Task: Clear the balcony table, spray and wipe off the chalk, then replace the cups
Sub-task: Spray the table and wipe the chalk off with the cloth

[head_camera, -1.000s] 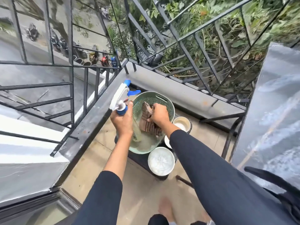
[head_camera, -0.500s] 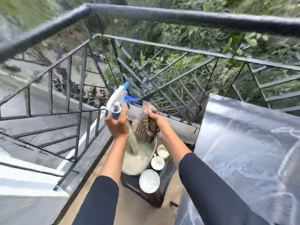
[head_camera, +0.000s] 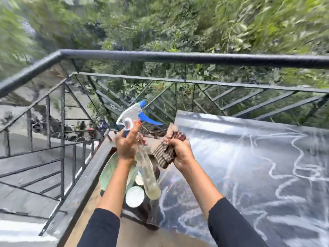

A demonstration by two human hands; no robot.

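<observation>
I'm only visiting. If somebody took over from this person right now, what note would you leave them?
Left hand: grips the spray bottle near its top.
Right hand: grips the bunched striped cloth.
Both hands are raised at the left edge of the metal table.
Chalk scribbles cover the table top.
The white cups sit low down on a dark stand, beside the green basket.
Done: the cups are off the table, and bottle and cloth are in hand.
Left: spray, wipe off the chalk, put the cups back.
</observation>
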